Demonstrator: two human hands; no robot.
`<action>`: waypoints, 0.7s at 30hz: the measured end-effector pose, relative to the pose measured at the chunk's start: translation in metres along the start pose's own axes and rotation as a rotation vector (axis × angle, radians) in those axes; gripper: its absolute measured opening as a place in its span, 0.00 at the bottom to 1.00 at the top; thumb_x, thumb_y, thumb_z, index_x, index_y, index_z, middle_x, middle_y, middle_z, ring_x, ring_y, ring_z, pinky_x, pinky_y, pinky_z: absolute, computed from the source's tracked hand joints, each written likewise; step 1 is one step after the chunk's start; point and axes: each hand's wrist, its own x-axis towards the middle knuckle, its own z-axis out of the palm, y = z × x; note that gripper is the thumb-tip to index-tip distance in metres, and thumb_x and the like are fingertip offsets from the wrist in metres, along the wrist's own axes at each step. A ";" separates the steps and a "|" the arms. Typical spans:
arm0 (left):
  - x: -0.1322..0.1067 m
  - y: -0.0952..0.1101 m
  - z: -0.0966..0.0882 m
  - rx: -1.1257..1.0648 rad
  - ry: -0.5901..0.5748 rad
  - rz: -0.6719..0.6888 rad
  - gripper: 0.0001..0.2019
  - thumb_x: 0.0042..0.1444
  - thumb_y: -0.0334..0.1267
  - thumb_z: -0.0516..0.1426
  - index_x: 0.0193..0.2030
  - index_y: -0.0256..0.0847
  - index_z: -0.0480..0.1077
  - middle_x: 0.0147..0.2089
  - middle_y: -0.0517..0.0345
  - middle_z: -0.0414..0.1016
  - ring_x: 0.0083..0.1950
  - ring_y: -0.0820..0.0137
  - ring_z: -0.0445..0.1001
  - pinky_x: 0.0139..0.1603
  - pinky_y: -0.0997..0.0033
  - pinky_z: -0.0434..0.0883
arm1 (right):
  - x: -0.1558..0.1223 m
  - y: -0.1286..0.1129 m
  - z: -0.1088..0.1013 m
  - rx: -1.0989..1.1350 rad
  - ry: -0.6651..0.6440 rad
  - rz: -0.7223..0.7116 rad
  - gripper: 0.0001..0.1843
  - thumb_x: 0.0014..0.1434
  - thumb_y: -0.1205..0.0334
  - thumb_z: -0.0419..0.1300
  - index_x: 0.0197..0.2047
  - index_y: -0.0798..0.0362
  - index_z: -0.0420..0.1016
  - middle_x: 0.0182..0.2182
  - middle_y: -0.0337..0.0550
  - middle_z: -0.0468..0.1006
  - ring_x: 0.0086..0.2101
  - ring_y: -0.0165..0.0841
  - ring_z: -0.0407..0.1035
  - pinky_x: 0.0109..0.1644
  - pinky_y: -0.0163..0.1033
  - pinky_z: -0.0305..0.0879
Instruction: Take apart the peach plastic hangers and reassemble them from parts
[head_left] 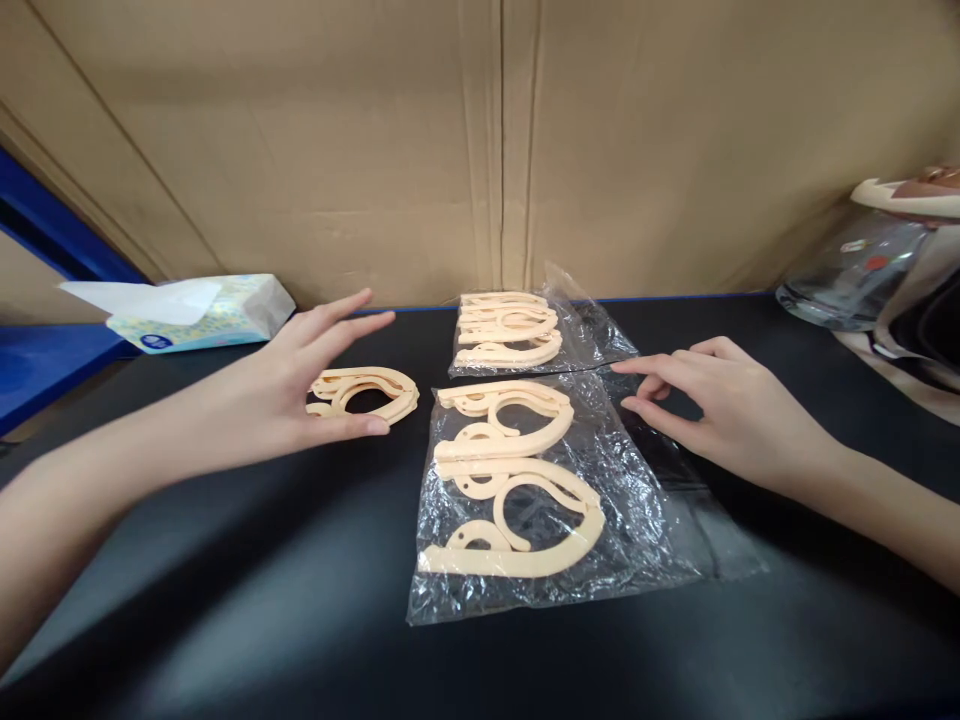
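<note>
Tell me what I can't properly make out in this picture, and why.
All in the head view:
Left end of the loose beige piece: hidden behind the left grip.
Exact number of beige pieces in the far bag: they overlap under shiny plastic.
Smaller print on the tissue pack: too small and blurred.
Dark thing beside the glass jug: cut off by the right edge.

Creased brown cardboard wall (337, 130) behind a black tabletop (262, 610), blue frame (64, 230) at left
</note>
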 end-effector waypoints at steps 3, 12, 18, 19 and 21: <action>-0.006 -0.024 -0.007 -0.028 -0.048 -0.130 0.44 0.56 0.64 0.57 0.73 0.50 0.45 0.77 0.51 0.38 0.74 0.45 0.45 0.67 0.33 0.49 | 0.001 0.001 0.000 0.010 0.017 -0.021 0.14 0.66 0.57 0.55 0.51 0.52 0.74 0.29 0.38 0.80 0.30 0.36 0.72 0.45 0.47 0.62; -0.028 -0.073 0.002 0.010 -0.065 -0.187 0.39 0.53 0.68 0.55 0.65 0.47 0.62 0.72 0.51 0.56 0.67 0.44 0.62 0.63 0.32 0.59 | 0.001 0.001 -0.002 0.021 0.034 -0.052 0.13 0.66 0.58 0.55 0.50 0.52 0.74 0.29 0.38 0.80 0.30 0.36 0.72 0.45 0.47 0.62; -0.024 -0.065 0.006 -0.022 -0.089 -0.193 0.39 0.49 0.69 0.58 0.61 0.46 0.67 0.72 0.52 0.55 0.68 0.44 0.60 0.65 0.34 0.55 | 0.001 0.001 -0.002 0.048 0.028 -0.039 0.13 0.66 0.57 0.56 0.50 0.51 0.74 0.29 0.38 0.80 0.30 0.37 0.73 0.45 0.47 0.62; -0.023 -0.064 0.005 -0.034 -0.102 -0.190 0.38 0.48 0.69 0.58 0.59 0.45 0.68 0.72 0.52 0.56 0.69 0.44 0.59 0.66 0.36 0.55 | 0.001 0.001 -0.002 0.050 0.024 -0.037 0.13 0.66 0.57 0.56 0.50 0.51 0.74 0.29 0.38 0.80 0.30 0.37 0.73 0.45 0.47 0.62; -0.021 -0.061 0.003 -0.050 -0.127 -0.181 0.37 0.49 0.69 0.58 0.57 0.44 0.69 0.71 0.52 0.58 0.70 0.46 0.57 0.67 0.38 0.54 | 0.001 0.001 -0.002 0.049 0.022 -0.036 0.13 0.66 0.57 0.56 0.50 0.51 0.74 0.29 0.38 0.80 0.30 0.37 0.73 0.46 0.47 0.62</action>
